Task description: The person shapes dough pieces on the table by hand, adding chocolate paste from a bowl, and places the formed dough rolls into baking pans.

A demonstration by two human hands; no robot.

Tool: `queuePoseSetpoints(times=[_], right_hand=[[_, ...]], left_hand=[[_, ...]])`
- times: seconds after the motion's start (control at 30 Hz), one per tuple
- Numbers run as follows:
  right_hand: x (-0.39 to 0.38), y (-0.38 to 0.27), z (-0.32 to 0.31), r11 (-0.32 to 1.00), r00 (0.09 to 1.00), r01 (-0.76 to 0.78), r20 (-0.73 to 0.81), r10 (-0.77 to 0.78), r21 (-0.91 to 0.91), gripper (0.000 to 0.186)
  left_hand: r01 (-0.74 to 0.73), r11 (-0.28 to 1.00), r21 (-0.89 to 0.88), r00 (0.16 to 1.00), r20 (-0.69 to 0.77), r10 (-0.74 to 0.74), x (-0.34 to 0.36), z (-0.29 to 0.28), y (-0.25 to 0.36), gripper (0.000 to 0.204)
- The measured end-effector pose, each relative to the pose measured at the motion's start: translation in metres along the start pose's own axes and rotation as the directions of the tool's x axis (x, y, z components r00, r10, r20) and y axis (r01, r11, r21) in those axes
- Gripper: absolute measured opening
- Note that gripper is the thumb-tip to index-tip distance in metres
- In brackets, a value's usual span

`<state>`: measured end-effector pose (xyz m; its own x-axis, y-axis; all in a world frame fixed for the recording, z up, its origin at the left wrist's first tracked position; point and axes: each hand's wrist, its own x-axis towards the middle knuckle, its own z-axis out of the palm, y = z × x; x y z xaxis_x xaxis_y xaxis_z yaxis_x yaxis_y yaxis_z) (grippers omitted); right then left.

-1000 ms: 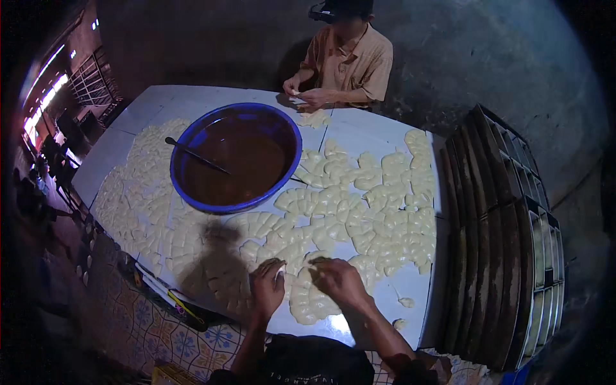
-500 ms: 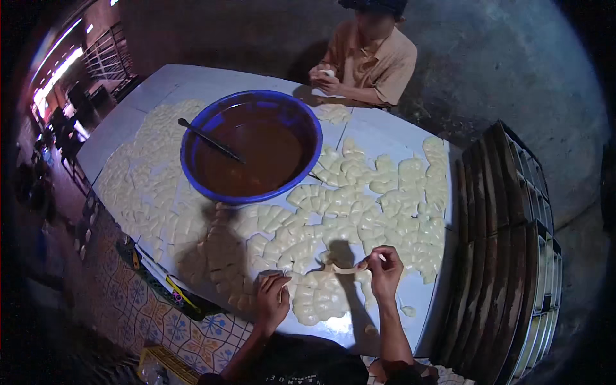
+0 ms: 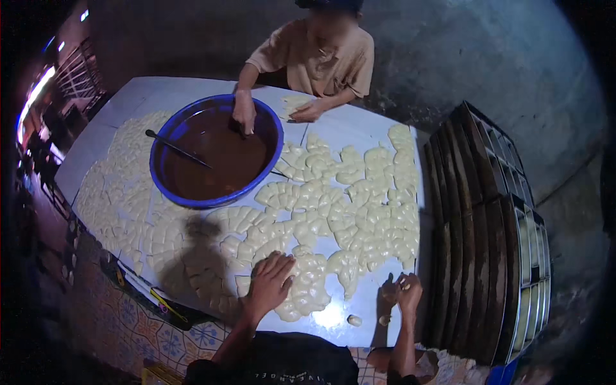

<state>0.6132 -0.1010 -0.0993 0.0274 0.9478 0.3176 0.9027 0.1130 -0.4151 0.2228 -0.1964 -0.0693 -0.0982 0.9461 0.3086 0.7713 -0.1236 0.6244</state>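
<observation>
Pale dough pieces (image 3: 359,218) lie pressed close together over much of the white table (image 3: 122,106). My left hand (image 3: 271,282) rests flat with fingers apart on the left side of a near patch of dough (image 3: 305,289). Off to the right, above the table's right edge, my right hand (image 3: 409,294) is closed, with a bit of pale dough showing at its fingertips. Between my hands, a small loose dough lump (image 3: 354,320) sits by the near edge. Another small lump (image 3: 384,319) lies in the right hand's shadow.
A blue basin (image 3: 217,200) of brown filling stands at the back left, a dark-handled utensil (image 3: 179,149) across it. Opposite me, a co-worker (image 3: 321,58) has one hand in the basin and another by some dough. Stacked metal trays (image 3: 475,269) rise beside the table's right edge.
My right hand has moved right, away from the dough patch, and the strip it was stretching is gone from between my hands. My left hand now lies on the dough. The co-worker has reached into the basin.
</observation>
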Motion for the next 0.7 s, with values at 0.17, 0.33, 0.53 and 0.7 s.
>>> queuePoseSetpoints(times=[0.17, 0.33, 0.53, 0.7], right_hand=[[0.003, -0.111, 0.026, 0.796, 0.998, -0.042, 0.062, 0.005, 0.604, 0.019], [0.014, -0.23, 0.083, 0.907, 0.86, 0.338, 0.308, -0.406, 0.252, 0.029], [0.017, -0.233, 0.114, 0.808, 0.93, 0.011, 0.291, -0.225, 0.589, 0.027], [0.038, -0.224, 0.017, 0.255, 0.937, -0.257, 0.305, -0.171, 0.932, 0.014]], left_hand=[[-0.193, 0.899, 0.392, 0.96, 0.266, 0.09, -0.021, 0.037, 0.007, 0.059], [-0.104, 0.884, 0.456, 0.945, 0.323, -0.055, -0.03, 0.045, 0.016, 0.062], [-0.123, 0.926, 0.356, 0.966, 0.258, 0.029, -0.031, 0.054, 0.006, 0.06], [0.006, 0.991, -0.133, 0.998, -0.065, -0.015, -0.018, 0.023, 0.028, 0.037]])
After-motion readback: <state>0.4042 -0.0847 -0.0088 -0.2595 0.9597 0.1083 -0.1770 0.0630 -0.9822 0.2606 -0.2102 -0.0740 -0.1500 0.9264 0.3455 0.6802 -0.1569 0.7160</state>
